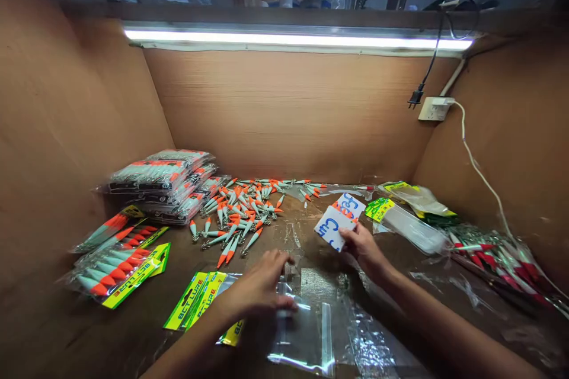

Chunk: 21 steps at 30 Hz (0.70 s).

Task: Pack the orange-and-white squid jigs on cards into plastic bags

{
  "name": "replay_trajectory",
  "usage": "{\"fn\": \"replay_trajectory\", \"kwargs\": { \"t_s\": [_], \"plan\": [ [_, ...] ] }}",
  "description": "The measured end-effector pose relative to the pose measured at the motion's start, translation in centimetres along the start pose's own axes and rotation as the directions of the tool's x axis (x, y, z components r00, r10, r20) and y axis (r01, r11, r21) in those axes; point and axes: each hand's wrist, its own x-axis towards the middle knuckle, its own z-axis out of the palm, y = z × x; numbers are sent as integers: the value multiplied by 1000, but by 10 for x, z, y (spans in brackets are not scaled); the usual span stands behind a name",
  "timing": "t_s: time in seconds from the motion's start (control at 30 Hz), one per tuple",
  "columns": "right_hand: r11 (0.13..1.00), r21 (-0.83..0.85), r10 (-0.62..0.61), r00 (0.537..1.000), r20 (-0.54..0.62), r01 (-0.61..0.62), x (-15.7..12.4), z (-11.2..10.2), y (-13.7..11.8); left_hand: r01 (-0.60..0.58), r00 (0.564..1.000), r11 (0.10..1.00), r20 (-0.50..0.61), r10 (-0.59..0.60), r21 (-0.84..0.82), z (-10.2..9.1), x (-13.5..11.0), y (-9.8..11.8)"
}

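Note:
My right hand (362, 247) grips white cards (329, 230) with blue handwriting between thumb and fingers; bits of orange show between them. My left hand (262, 287) is over the front of the worktop, thumb and fingers apart, with nothing in it. Just in front of it lies a clear plastic bag (300, 331) with a pale strip along one side. Yellow-green header packets (195, 299) marked BCT LURE lie by my left wrist, partly covered by it. Beyond my hands spreads a loose heap of fishing lures (242, 210), pale with orange tips and hooks.
On the left are stacked bags of lures (164, 183) and filled lure packets (118, 266). To the right lie empty-looking header bags (406, 222) and red-and-white lures (493, 260). A black plug (416, 96) dangles near the socket (433, 109); a white cord (478, 169) runs down to the worktop.

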Motion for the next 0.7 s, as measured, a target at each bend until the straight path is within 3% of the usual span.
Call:
{"fn": "replay_trajectory", "kwargs": {
  "t_s": [0.1, 0.23, 0.3, 0.33, 0.4, 0.47, 0.5, 0.53, 0.63, 0.7],
  "plan": [
    [995, -82, 63, 986, 156, -51, 7, -40, -6, 75, 990, 997, 121, -76, 7, 1, 6, -13],
    [939, -331, 232, 889, 396, -98, 8, -76, -7, 143, 970, 983, 215, -116, -115, -5, 34, -32],
    [834, -550, 303, 877, 372, -55, 10, -87, -7, 157, 976, 976, 177, -130, -149, -14, 47, -37],
    [753, -658, 297, 903, 311, -21, 12, -91, -7, 141, 985, 979, 122, -123, -149, -19, 52, -37],
    [576, -815, 120, 980, 157, 60, 14, -92, -9, 77, 997, 987, 11, -76, -141, -28, 59, -34],
    [492, -858, -131, 987, 94, 147, 10, -82, -11, 17, 998, 989, -53, -25, -144, -32, 62, -26],
    [506, -839, -217, 971, 102, 201, 6, -73, -13, -2, 998, 989, -66, -8, -148, -32, 62, -21],
    [559, -791, -221, 964, 146, 248, 0, -62, -14, -17, 997, 989, -74, 6, -149, -30, 63, -16],
    [758, -593, -93, 945, 312, 270, -19, -23, -11, -54, 993, 984, -111, 35, -170, -17, 64, -2],
    [829, -507, -88, 950, 300, 237, -26, -4, -6, -43, 996, 964, -92, 19, -263, -7, 63, 3]
  ]
}}
